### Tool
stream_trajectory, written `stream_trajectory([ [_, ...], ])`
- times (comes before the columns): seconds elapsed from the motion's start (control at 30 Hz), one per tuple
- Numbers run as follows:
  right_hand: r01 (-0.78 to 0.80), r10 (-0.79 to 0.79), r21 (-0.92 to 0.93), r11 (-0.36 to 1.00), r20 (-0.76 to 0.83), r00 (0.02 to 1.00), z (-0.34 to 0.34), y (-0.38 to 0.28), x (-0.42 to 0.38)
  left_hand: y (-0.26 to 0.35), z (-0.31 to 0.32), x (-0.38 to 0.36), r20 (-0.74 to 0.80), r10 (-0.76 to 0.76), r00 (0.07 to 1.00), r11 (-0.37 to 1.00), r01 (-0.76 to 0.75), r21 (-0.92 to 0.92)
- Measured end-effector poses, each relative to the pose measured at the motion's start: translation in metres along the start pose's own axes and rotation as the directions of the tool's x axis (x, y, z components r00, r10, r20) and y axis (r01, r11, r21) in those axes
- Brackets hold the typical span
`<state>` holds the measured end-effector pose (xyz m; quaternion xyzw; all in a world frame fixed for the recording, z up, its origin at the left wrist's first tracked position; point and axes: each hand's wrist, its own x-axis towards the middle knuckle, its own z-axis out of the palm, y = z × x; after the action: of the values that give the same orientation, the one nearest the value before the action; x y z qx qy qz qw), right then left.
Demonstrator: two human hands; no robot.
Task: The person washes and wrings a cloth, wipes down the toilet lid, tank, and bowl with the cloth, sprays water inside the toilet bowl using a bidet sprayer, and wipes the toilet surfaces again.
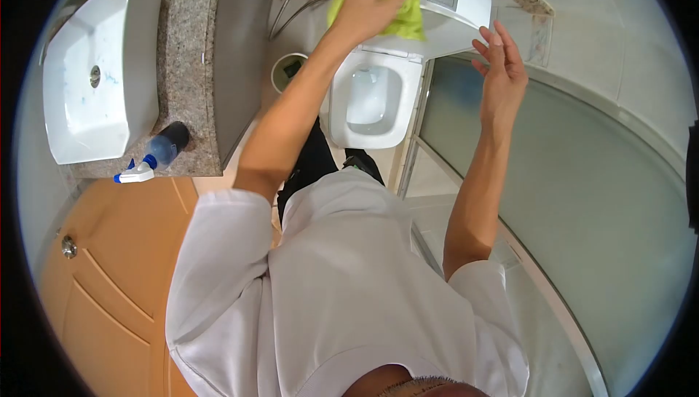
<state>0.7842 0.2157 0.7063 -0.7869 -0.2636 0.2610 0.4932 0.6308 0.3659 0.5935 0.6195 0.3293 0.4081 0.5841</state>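
Stretched forward at the top of the view, my left hand (366, 5) grips a bright yellow-green cloth (408, 22). The cloth hangs over the left part of the white toilet tank (470, 8); whether it presses on the surface is hard to tell. My right hand (502, 69) is raised near the tank's right end, fingers apart and holding nothing. Below the tank, the toilet bowl (370, 98) shows its seat rim and inside, with a raised lid edge partly hidden by the cloth.
A granite counter (186, 55) at left carries a white basin (91, 106) with blue smears and a spray bottle (164, 148) lying near its edge. A small bin (280, 77) stands beside the toilet. Frosted glass (582, 179) borders the right; a wooden door (109, 266) is lower left.
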Motion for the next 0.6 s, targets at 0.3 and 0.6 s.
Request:
stream_trajectory([
  [0.3, -0.001, 0.177, -0.532, 0.847, 0.281, 0.943, -0.026, 0.090, -0.059, -0.091, 0.049, 0.070, 0.452, -0.092, 0.887, 0.571, -0.325, 0.754],
  [0.6, -0.117, 0.351, -0.577, 0.809, 0.314, 0.882, -0.053, 0.183, -0.132, -0.231, 0.009, -0.012, -0.184, -0.526, 0.831, 0.849, 0.498, -0.177],
])
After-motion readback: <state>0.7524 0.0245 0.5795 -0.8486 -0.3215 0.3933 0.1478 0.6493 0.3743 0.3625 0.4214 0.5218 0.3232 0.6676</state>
